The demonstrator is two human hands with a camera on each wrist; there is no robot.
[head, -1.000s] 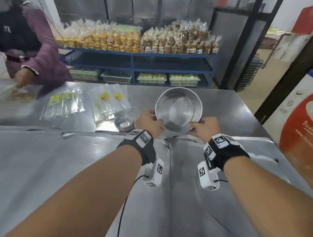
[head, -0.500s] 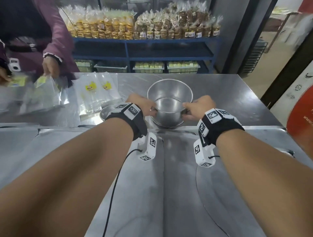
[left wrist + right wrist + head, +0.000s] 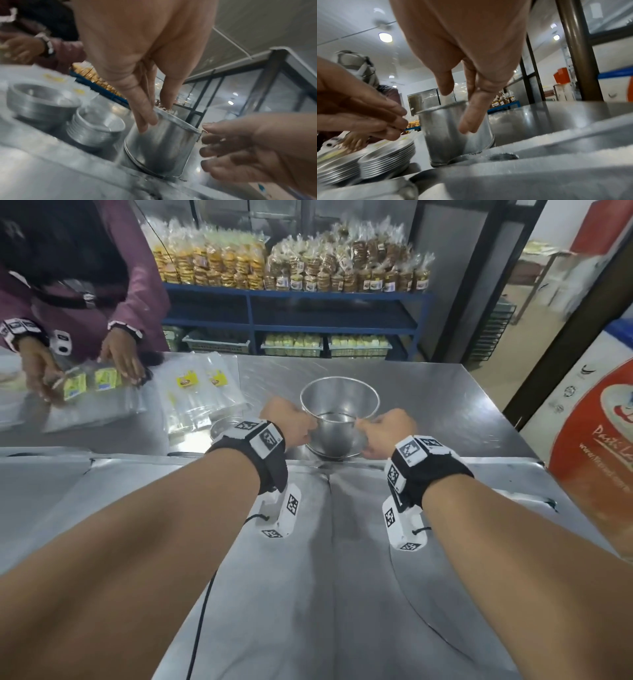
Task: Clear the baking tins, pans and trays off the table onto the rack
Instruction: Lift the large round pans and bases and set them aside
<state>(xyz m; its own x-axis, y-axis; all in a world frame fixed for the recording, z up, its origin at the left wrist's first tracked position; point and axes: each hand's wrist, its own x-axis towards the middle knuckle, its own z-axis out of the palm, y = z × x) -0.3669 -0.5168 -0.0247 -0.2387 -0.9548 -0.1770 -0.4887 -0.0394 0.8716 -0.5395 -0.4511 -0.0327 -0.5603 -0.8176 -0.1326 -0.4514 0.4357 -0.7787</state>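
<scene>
A deep round metal tin [image 3: 339, 405] stands upright on the steel table [image 3: 445, 409], right at the seam with the nearer tabletop. My left hand [image 3: 308, 428] pinches its left rim; in the left wrist view the fingers [image 3: 145, 119] lie on the outer wall of the tin [image 3: 163, 146] and the thumb reaches inside. My right hand [image 3: 363, 434] grips the right rim the same way, its fingers [image 3: 471, 119] down the tin's wall [image 3: 443, 135]. Two stacks of small tins [image 3: 96, 128] sit just left of it.
Another person's hands [image 3: 120, 361] sort clear plastic bags [image 3: 198, 395] at the table's far left. A blue shelf [image 3: 291, 299] of packed biscuits stands behind the table. A dark rack [image 3: 489, 333] is at the back right, and a red-and-white box [image 3: 596, 446] at the right.
The tin, tipped toward me a second ago, now stands upright between my hands. Both hands have kept their hold on the rim. The other person has moved closer to the bags.
</scene>
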